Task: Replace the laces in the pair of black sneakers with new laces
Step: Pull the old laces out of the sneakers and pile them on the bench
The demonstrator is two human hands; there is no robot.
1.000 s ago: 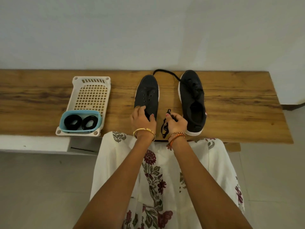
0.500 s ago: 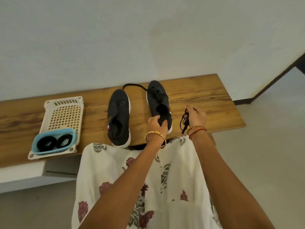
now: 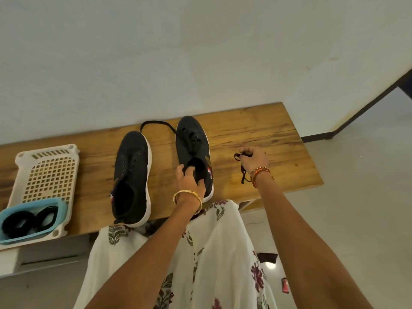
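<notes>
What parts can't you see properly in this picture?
Head view only:
- Heel opening of the right sneaker: covered by the left hand.
- Bunched old lace: partly hidden inside the right hand.
- Blue tub with black rolls: cut off by the left edge.

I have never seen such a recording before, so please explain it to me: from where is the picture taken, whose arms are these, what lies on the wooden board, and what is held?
There is no machine here. A camera worn on a person's head looks down at their own two arms. On the wooden bench stand two black sneakers. The left sneaker has empty eyelets; the right sneaker is laced. The left hand grips the right sneaker at its opening. The right hand pinches a bunched black lace over the bench. At the far left, a white basket carries a blue tray with two black coils, probably the new laces.
</notes>
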